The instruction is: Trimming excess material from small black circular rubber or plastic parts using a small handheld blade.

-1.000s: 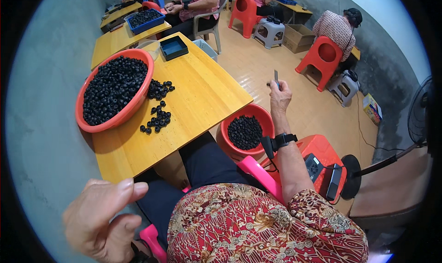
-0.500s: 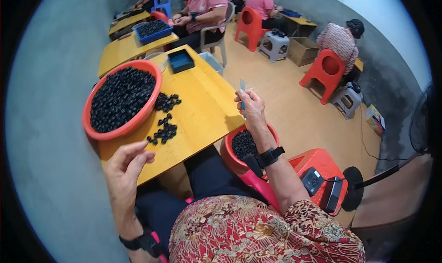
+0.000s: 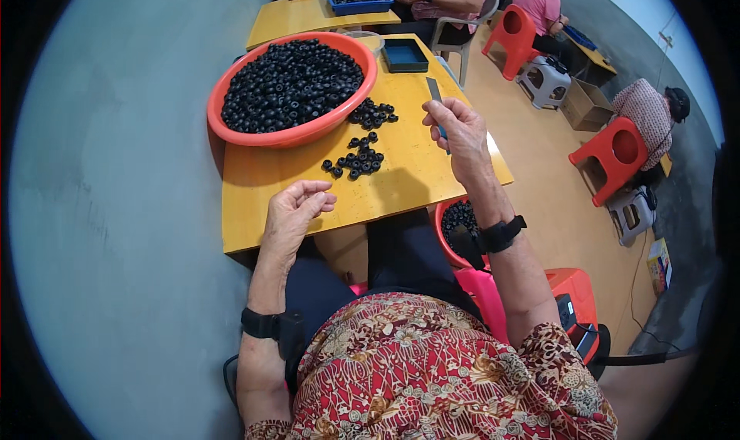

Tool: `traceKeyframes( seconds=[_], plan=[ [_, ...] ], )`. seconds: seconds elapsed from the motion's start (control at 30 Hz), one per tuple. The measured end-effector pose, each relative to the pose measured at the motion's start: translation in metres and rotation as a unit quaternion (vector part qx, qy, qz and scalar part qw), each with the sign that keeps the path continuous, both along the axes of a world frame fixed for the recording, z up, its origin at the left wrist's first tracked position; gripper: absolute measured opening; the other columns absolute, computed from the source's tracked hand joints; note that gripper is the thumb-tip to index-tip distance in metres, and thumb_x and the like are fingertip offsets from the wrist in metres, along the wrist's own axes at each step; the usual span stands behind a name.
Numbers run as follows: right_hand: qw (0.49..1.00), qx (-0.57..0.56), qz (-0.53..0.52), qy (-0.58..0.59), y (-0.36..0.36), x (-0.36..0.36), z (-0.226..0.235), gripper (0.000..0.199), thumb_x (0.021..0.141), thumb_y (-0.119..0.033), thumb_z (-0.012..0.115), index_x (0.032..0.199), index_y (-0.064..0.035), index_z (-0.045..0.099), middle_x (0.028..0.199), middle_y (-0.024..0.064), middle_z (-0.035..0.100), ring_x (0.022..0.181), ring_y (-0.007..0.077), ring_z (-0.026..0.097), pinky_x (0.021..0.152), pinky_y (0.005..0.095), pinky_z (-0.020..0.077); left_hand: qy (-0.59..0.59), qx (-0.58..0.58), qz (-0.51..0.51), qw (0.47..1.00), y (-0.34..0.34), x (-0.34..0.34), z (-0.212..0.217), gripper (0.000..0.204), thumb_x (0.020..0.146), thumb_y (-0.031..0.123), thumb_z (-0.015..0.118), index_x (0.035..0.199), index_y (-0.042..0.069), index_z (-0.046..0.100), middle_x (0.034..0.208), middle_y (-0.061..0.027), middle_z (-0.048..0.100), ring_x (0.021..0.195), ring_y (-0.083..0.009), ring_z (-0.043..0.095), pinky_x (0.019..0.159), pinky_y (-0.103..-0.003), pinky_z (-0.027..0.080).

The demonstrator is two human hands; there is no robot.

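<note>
My left hand is held over the near edge of the yellow table, fingers curled in toward the thumb; whether anything small sits between them is hidden. In my right hand is a knife with a thin grey blade pointing up and away and a blue handle. Small black ring-like pieces lie loose just beyond my left fingertips. Behind them another cluster rests beside a large orange-red basin heaped with the same pieces.
A dark tray stands at the table's far edge. Below the right edge, a red basin holds more black pieces. A wall borders the left. Beyond are a blue tray, co-workers, a red stool and a cardboard box.
The whole view has shifted, so the table and basin appear farther right and higher. My left hand stays curled near the loose pieces; my right still holds the knife.
</note>
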State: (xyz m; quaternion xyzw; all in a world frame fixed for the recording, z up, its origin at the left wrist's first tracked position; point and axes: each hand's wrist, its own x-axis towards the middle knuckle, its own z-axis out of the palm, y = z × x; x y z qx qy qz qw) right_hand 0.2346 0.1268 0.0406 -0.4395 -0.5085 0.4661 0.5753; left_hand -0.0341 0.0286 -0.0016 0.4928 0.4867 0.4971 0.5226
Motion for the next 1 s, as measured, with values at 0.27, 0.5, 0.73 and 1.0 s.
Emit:
traceKeyframes(
  seconds=[0.27,0.5,0.73,1.0],
  plan=[
    [0.997,-0.032,0.015,-0.064,-0.008,-0.017,-0.03,0.021,0.088,-0.023,0.063,0.083,-0.0029,0.065,0.07,0.0007,0.062,0.059,0.0052,0.052,0.055,0.0208,0.0415,0.177,0.031,0.073,0.981,0.023,-0.005,-0.016,0.023,0.09,0.008,0.061,0.11,-0.002,0.064,0.094,-0.0097,0.07,0.085,-0.0143,0.067,0.08,-0.026,0.051],
    [0.994,-0.098,0.001,-0.049,-0.008,-0.006,-0.055,0.017,0.087,-0.021,0.064,0.079,-0.0058,0.064,0.069,-0.0019,0.062,0.056,0.0031,0.05,0.051,0.0191,0.0378,0.389,0.215,0.128,0.887,0.058,0.012,-0.025,0.023,0.083,0.005,0.063,0.106,0.002,0.067,0.099,-0.0148,0.065,0.091,-0.0289,0.065,0.082,-0.037,0.051],
    [0.993,-0.112,0.024,-0.022,-0.01,-0.005,-0.072,0.013,0.088,-0.019,0.067,0.083,-0.0073,0.064,0.072,-0.0016,0.062,0.056,0.0021,0.048,0.048,0.017,0.0344,0.473,0.227,0.107,0.845,0.076,0.013,-0.043,0.024,0.08,0.004,0.065,0.104,0.002,0.067,0.096,-0.0163,0.065,0.096,-0.0341,0.062,0.086,-0.04,0.049],
    [0.996,-0.08,0.019,-0.035,-0.022,-0.015,-0.057,0.018,0.088,-0.019,0.064,0.079,-0.0036,0.065,0.07,-0.0007,0.062,0.058,0.005,0.05,0.056,0.0201,0.0406,0.138,0.101,0.105,0.98,0.059,0.024,-0.024,0.019,0.089,0.01,0.066,0.105,0.001,0.067,0.098,-0.0094,0.068,0.081,-0.0168,0.066,0.073,-0.027,0.053]
  ],
)
